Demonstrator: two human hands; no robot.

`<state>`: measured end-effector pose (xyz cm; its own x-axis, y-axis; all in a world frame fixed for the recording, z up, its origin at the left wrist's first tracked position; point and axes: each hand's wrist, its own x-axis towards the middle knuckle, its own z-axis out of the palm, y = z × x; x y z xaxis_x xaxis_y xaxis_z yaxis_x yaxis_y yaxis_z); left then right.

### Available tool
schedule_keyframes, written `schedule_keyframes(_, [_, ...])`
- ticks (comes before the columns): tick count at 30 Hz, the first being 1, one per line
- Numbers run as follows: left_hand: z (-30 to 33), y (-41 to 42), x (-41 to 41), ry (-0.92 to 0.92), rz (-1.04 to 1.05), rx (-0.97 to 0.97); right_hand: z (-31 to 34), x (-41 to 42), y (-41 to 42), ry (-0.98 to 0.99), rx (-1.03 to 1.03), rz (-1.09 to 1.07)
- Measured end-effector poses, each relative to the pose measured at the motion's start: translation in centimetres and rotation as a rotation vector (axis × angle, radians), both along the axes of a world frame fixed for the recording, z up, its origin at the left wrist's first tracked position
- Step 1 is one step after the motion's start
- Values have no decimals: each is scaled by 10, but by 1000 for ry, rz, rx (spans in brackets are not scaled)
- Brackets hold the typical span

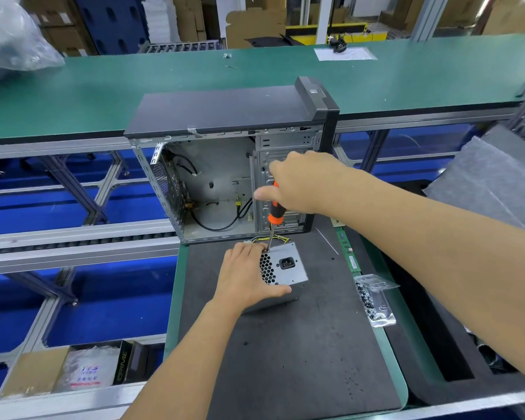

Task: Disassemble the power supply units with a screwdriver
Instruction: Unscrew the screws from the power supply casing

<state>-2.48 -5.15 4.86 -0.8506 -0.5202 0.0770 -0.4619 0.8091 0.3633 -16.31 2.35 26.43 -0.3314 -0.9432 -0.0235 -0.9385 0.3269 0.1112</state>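
From where I stand, the power supply unit (282, 268) sits on the dark foam mat (285, 344), just in front of the opened computer case (225, 165), its socket face turned up and toward the person. The step in hand looks like backing out a screw at the upper left corner of that face, beside the honeycomb vent. To do it well, I would judge the shaft wants to stay in line with the screw, with steady downward pressure so the tip does not ride out of the head, and the box must not twist under the torque; a slip here could send the tip skating across the vent. The right hand (300, 183) is curled round the orange and black handle of the screwdriver (275, 213), fingers wrapped over the top and the thumb sticking out to the left, with the thin shaft running down to the corner of the unit. Whether the tip is seated in the screw I cannot tell; it is too small. The left hand (246, 280) braces the unit from its left side, fingers over the top edge near the shaft and the thumb hooked along the lower edge of the face, so it clasps the box rather than lying flat on it. A clear bag of screws (376, 301) lies near on the right, next to a green circuit board (349, 253) at the mat's edge.
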Motion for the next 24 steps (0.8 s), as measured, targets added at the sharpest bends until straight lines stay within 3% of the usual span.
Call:
schedule_keyframes(5, [0, 2, 0, 22, 9, 4, -1, -5, 4, -175, 75, 144])
schedule_keyframes(9, [0, 1, 0, 34, 16, 3, 0, -7, 5, 46, 54, 37])
schedule_keyframes(14, [-2, 0, 1, 28, 20, -16, -4, -10, 9, -291, 24, 163])
schedule_keyframes(18, [-2, 0, 1, 90, 42, 46, -6, -11, 9, -114, 28, 36])
schedule_keyframes(24, [3, -4, -8, 258, 111, 108, -14, -19, 17, -277, -75, 42])
